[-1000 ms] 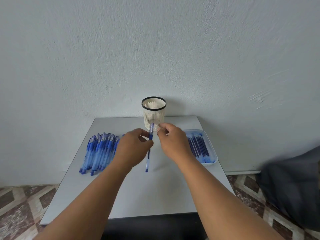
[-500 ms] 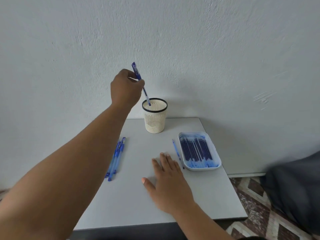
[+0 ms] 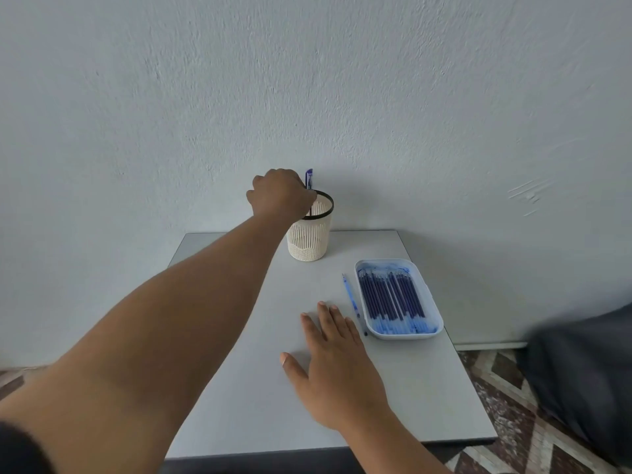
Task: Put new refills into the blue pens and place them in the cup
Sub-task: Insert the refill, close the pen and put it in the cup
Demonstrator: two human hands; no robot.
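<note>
Left hand [image 3: 278, 196]: curled round blue pen [image 3: 309, 177], its lower part inside the cup [image 3: 309, 234] at the desk's [image 3: 239, 371] far edge. Right hand [image 3: 337, 364]: flat, fingers spread, holding nothing. Advice: lower pen upright, release only once the tip seats; avoid tipping the light cup.

left hand [image 3: 281, 196] outstretched, fingers seemingly curled, right hand [image 3: 337, 364] flat

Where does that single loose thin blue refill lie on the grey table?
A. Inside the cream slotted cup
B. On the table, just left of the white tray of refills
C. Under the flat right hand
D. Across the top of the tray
B: the single thin blue refill lies on the grey table alongside the left edge of the white plastic tray, apart from the flat right hand.
</note>
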